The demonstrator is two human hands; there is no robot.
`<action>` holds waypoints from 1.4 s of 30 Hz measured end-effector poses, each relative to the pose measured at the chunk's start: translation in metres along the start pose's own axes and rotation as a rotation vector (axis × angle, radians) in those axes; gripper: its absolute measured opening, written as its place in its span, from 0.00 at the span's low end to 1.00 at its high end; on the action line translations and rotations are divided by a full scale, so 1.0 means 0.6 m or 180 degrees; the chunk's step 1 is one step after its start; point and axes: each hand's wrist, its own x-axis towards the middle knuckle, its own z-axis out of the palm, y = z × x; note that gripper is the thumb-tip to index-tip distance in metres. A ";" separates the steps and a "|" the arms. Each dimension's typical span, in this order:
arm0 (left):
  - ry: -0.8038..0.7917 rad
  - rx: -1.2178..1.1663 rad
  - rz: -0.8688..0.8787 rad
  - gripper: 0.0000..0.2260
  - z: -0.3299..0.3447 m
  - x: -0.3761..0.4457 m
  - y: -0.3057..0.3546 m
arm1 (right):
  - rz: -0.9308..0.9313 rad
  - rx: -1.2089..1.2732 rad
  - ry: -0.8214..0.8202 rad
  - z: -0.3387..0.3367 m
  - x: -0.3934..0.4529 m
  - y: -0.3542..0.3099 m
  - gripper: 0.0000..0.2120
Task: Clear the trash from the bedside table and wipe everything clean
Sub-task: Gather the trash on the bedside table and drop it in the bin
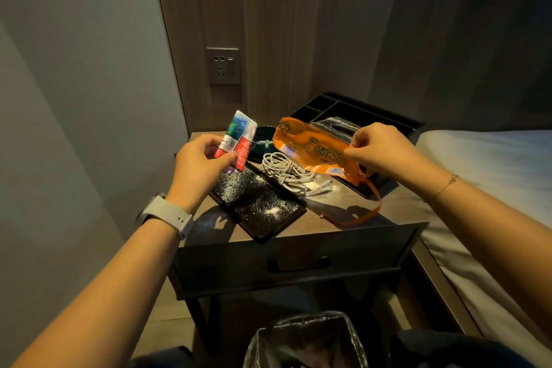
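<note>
Beside the bed: bed (493, 164) at right, white sheet, touching the desk's side.
Desk: desk (343, 218) dark, one drawer; white powder scattered over top.
Bin: bin (304, 340) lined, on floor below the desk's front.
Organiser: black organiser (358, 116) at back right.
Tray: black tray (260, 203) at front left, dusted with powder.
Cable: white cable (286, 172) coiled beside tray.
Left hand: left hand (200, 164) above tray, fingers pinching a red-and-white packet (239, 140).
Right hand: right hand (379, 149) above desk, fingers pinching an orange wrapper (310, 146); its torn strip hangs to the desk's edge.
</note>
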 end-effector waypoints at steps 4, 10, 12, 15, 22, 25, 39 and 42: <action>-0.0115 -0.0085 -0.0019 0.08 -0.008 -0.077 0.042 | -0.0132 0.0048 0.0049 -0.014 -0.062 0.005 0.07; -0.0424 0.0036 -0.0147 0.09 -0.024 -0.207 0.065 | -0.0309 -0.0099 -0.0021 0.001 -0.194 0.026 0.06; -0.0536 0.0085 -0.0204 0.10 -0.019 -0.256 0.062 | -0.0395 -0.0299 -0.0079 0.013 -0.244 0.031 0.07; -0.0768 0.0067 -0.0382 0.09 0.002 -0.322 0.035 | -0.0462 -0.0562 -0.0348 0.040 -0.316 0.039 0.07; -0.1181 0.0030 -0.0898 0.07 0.076 -0.438 -0.071 | 0.0045 -0.0620 -0.1105 0.164 -0.393 0.071 0.09; -0.1234 0.0068 -0.1118 0.05 0.114 -0.461 -0.120 | 0.0431 -0.0164 -0.1230 0.250 -0.399 0.086 0.07; -0.1773 0.1422 -0.1727 0.10 0.240 -0.503 -0.302 | 0.1379 0.0209 -0.2170 0.467 -0.411 0.158 0.10; -0.1964 0.1729 -0.1487 0.16 0.240 -0.493 -0.307 | 0.1254 0.0158 -0.2157 0.447 -0.402 0.159 0.11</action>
